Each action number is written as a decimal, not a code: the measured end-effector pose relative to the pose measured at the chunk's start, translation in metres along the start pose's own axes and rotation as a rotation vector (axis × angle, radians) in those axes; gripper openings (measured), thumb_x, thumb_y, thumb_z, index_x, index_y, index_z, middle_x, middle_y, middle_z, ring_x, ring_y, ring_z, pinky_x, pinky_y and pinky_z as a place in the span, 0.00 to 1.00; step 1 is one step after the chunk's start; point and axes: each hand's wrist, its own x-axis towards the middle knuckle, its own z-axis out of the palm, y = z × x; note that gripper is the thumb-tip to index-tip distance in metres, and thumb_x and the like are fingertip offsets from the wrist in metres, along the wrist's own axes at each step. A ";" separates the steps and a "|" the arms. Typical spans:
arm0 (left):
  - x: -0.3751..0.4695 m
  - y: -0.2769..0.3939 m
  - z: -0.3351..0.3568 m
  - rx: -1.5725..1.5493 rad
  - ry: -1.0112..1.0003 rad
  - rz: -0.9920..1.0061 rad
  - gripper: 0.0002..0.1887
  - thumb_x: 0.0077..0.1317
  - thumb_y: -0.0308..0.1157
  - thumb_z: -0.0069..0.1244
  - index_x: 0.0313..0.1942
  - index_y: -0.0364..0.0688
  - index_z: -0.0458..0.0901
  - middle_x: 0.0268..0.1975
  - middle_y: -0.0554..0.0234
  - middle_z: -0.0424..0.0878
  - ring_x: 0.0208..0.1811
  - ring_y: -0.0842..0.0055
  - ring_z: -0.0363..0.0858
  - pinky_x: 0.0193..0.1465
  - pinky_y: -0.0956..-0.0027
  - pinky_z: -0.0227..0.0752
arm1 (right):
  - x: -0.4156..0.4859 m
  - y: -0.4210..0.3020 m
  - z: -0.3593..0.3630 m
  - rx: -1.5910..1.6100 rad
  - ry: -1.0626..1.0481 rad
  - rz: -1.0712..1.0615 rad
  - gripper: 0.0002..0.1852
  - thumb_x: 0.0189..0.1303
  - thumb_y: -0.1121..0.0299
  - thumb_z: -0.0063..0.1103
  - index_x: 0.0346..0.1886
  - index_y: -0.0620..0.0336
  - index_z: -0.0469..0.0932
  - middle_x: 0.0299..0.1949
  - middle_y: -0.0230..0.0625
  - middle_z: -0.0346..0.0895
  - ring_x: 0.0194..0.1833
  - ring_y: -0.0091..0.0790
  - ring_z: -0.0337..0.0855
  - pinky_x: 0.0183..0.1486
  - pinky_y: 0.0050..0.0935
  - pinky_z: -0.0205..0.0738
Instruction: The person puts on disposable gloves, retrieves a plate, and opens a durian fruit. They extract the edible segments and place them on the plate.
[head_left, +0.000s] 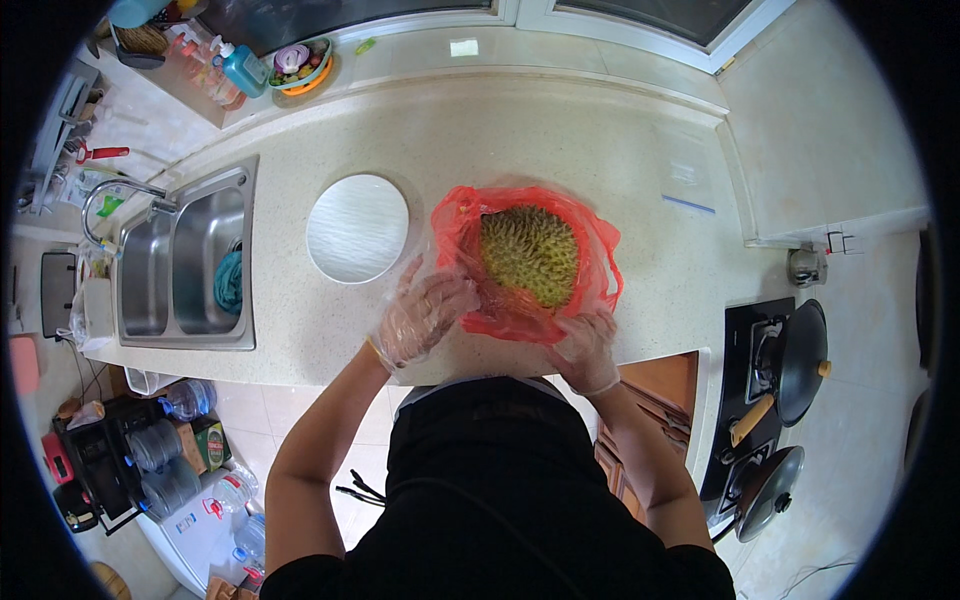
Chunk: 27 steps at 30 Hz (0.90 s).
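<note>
A spiky green-brown durian (529, 255) sits inside a red plastic bag (600, 225) on the countertop, its top bare where the bag's mouth is spread around it. Both hands wear clear disposable gloves. At the bag's near right edge, my right hand (586, 349) grips the bunched film. My left hand (424, 315) is at the near left edge, fingertips against the bag and one finger stretched out apart; whether it pinches the film is hard to see. Just beyond that hand lies a round white plate (358, 229) with a ridged surface.
A double steel sink (210, 255) with a teal cloth (229, 281) is set into the counter (480, 135) at left. A clear zip bag (688, 204) lies at right. The gas stove (739, 397) carries a lidded wok (802, 364) and a second lidded pan (771, 495).
</note>
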 end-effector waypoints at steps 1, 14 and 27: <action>0.008 0.008 -0.004 -0.006 -0.018 -0.029 0.26 0.56 0.32 0.63 0.57 0.59 0.78 0.59 0.71 0.80 0.66 0.70 0.74 0.76 0.37 0.46 | -0.001 0.000 0.001 -0.080 -0.040 -0.029 0.18 0.47 0.68 0.74 0.42 0.48 0.78 0.48 0.31 0.79 0.54 0.41 0.78 0.70 0.56 0.57; 0.010 0.033 0.008 -0.030 -0.178 0.250 0.15 0.62 0.35 0.57 0.50 0.49 0.84 0.51 0.64 0.81 0.61 0.63 0.75 0.72 0.45 0.63 | 0.001 -0.012 -0.002 0.175 -0.197 -0.053 0.16 0.53 0.73 0.68 0.45 0.56 0.76 0.46 0.39 0.80 0.50 0.48 0.80 0.58 0.50 0.71; -0.058 0.016 0.093 -0.499 0.154 -0.991 0.12 0.68 0.32 0.51 0.48 0.36 0.80 0.45 0.43 0.83 0.48 0.47 0.80 0.52 0.49 0.72 | -0.034 0.063 0.078 0.208 0.080 0.606 0.18 0.67 0.74 0.53 0.59 0.63 0.70 0.42 0.55 0.80 0.47 0.61 0.80 0.52 0.51 0.74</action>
